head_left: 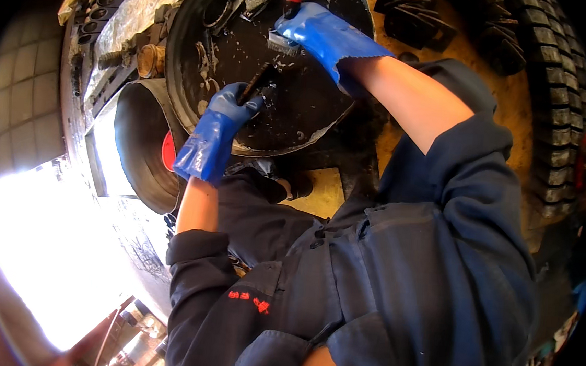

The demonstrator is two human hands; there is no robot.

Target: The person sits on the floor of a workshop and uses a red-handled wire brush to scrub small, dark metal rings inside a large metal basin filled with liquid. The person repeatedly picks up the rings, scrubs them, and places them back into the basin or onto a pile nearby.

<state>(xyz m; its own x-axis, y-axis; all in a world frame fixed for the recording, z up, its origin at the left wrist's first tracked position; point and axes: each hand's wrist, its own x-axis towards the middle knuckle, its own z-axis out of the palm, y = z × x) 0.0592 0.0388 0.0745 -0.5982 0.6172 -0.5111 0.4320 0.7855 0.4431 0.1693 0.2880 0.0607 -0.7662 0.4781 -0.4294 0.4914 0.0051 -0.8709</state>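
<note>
Both my hands wear long blue rubber gloves over a large round dark basin (298, 111) with dark liquid in it. My left hand (228, 109) is closed around a narrow dark metal piece (255, 84), which points up and to the right. Above and right of it, my right hand (307, 23) grips a brush (283, 43); its red-tipped handle stands out past the glove and its bristles face down. Brush and metal piece are apart. Oily ring-shaped metal parts (217, 12) lie at the basin's far left side. What exactly the dark piece is, I cannot tell.
A tilted metal tub (146, 147) with a red disc-like thing (169, 150) stands left of the basin. Behind it are a brownish cylinder (151, 61) and a metal block with holes (104, 10). Dark stacked metal parts (416, 14) and a ridged tyre-like tread (554, 100) line the right.
</note>
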